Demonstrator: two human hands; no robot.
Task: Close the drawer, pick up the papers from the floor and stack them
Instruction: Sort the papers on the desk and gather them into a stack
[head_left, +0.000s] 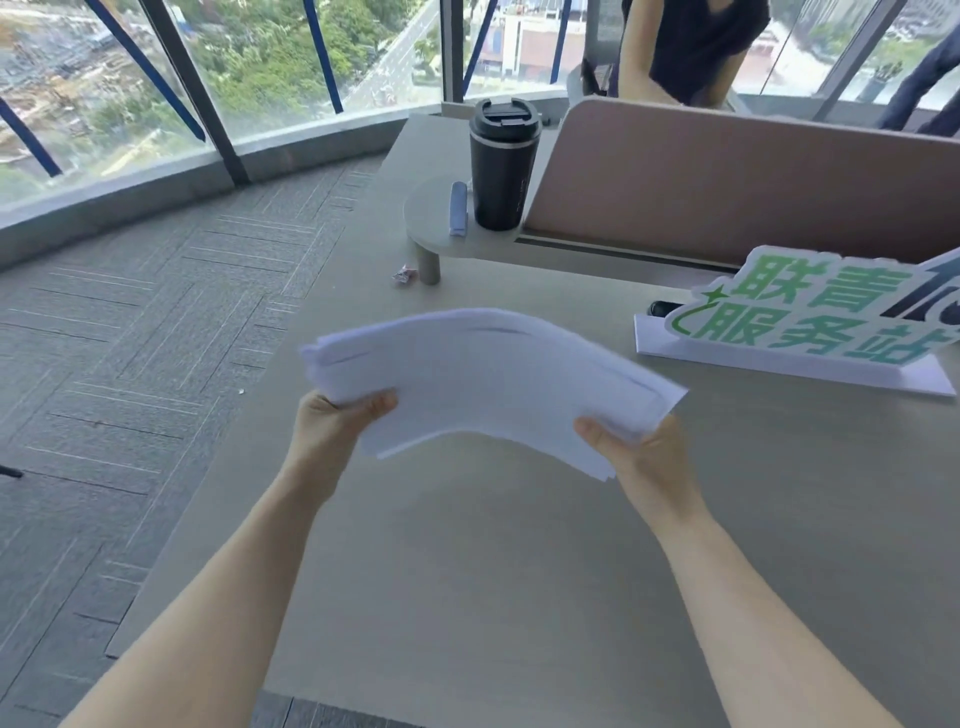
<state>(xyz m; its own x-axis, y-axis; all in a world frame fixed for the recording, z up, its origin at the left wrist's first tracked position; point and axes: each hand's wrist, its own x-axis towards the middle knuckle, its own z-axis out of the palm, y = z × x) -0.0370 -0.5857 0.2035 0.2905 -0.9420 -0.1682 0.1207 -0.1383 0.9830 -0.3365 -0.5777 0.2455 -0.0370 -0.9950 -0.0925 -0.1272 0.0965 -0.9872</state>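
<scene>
A stack of white papers (483, 374) hangs in the air above the grey desk (467, 571), bowed upward in the middle. My left hand (332, 431) grips its left end, thumb on top. My right hand (639, 457) grips its right end the same way. The sheets are slightly fanned at the edges. No drawer is in view, and no papers lie on the visible carpet (104, 364).
A black travel mug (503, 166) and a blue pen (458, 208) sit on a small raised shelf (431, 223). A white and green sign (810, 322) stands at the right. A pink divider (727, 182) backs the desk; a person stands behind it. A candy wrapper (404, 274) lies nearby.
</scene>
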